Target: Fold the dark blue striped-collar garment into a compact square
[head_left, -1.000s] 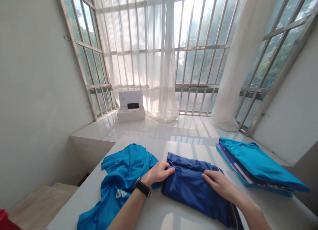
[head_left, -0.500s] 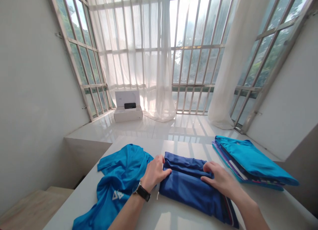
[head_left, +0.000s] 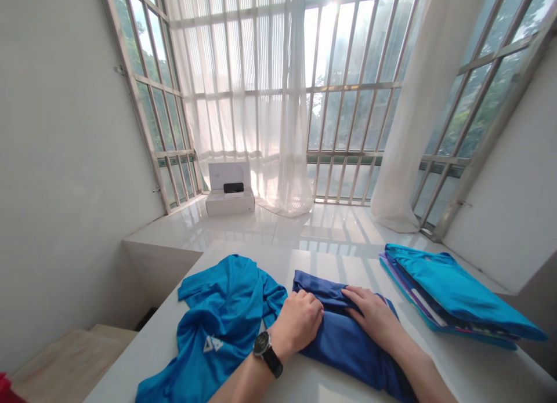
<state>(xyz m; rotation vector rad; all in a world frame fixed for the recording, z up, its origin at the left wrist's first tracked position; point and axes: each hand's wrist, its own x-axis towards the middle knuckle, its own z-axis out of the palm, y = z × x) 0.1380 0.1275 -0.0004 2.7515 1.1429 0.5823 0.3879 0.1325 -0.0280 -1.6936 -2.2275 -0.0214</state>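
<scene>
A folded navy blue garment [head_left: 343, 339] lies on the white table in front of me, with a crease running along its length. My left hand [head_left: 300, 320], with a black-strapped watch [head_left: 266, 351] on its wrist, is curled over the garment's left end, fingers bent into the crease. The fingertips are partly hidden. Across the right part of the same garment rests my right hand [head_left: 376, 319], fingers stretched out and lying on the cloth. Left of my left hand a crumpled bright blue shirt [head_left: 230, 298] with a white logo is spread loosely.
A stack of folded clothes [head_left: 456, 293], bright blue on top, sits at the table's right. Farther back, an open white box [head_left: 230, 203] with a black object [head_left: 234, 188] stands on the sill by the sheer curtains [head_left: 282, 130] and barred windows. The white table [head_left: 209, 365] has an edge at left.
My left hand has moved inward over the garment and its fingers have curled. My right hand has shifted inward, its bent fingers now stretched flat. The view has swung slightly left.
</scene>
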